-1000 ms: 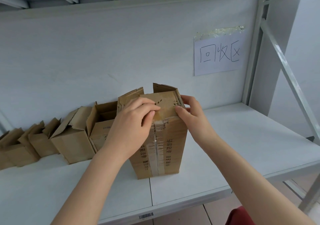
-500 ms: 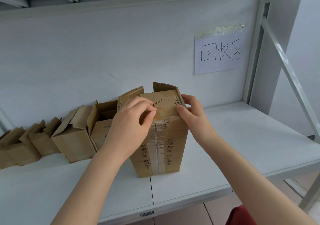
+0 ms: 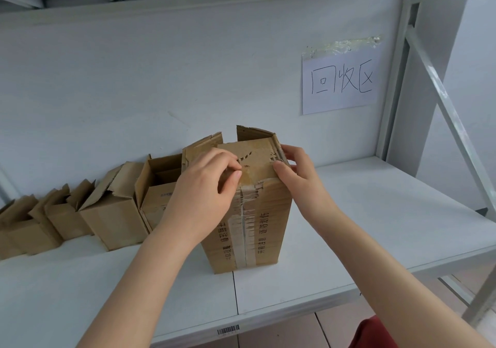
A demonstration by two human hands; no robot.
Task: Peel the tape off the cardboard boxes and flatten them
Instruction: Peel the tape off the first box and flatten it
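The tall cardboard box [image 3: 265, 229] stands upright near the shelf's [image 3: 375, 213] front edge, about midway along. The left hand [image 3: 201, 194] pinches the tape [image 3: 244, 235] at its top end (thumb against curled fingers). The right hand [image 3: 303, 186] grips the box's upper right edge.

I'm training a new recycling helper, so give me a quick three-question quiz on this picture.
1. True or false: tape runs down the front of the tall box.
2. What does the right hand grip? A) the paper sign B) the tall box's top corner C) a small box
3. Fill in: the left hand pinches at the tape's ____ end.
Key: 1 true; 2 B; 3 top.
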